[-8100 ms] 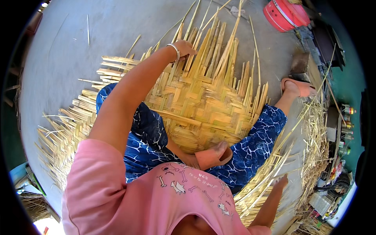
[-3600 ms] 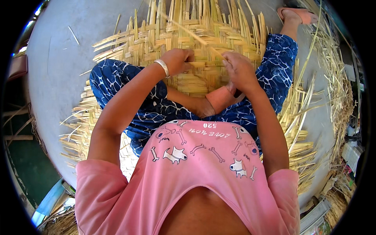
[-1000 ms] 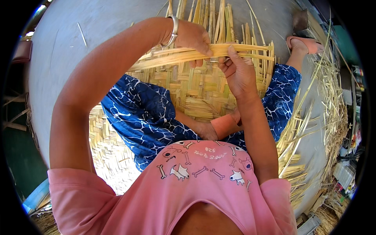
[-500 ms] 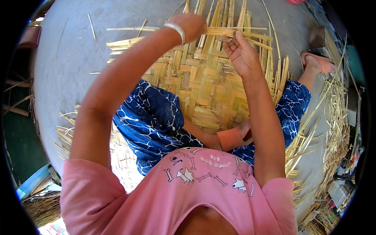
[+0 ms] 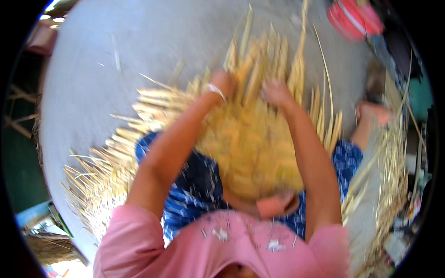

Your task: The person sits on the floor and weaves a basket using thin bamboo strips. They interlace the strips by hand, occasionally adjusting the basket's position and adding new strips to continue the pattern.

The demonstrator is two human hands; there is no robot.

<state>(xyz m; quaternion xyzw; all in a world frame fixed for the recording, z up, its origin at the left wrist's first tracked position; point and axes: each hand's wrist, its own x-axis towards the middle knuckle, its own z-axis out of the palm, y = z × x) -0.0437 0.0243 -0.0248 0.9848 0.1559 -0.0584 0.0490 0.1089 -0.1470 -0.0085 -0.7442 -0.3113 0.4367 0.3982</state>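
Note:
A yellow woven mat [image 5: 250, 148] of flat plant strips lies across my lap, its loose strips [image 5: 271, 55] fanning out on the far side. At this far edge my left hand [image 5: 225, 84], with a pale bangle at its wrist, is closed around strips at their base. A short way to the right, my right hand [image 5: 276, 94] is curled low over the weave. Its fingers are bent, and blur hides what lies between them. Strips stand up in the gap between both hands.
Loose straw [image 5: 394, 171] is heaped along the right side. Another woven piece with ragged ends [image 5: 102, 185] spreads at the left. A grey floor [image 5: 139, 41] surrounds the mat. A red-pink bag-like item [image 5: 354, 21] stands at the far right. My sandalled foot [image 5: 373, 113] is stretched out right.
Both hands have come down toward the mat and nearer to me. The crosswise strips they held between them no longer show there. The view has shifted, showing more strips at left.

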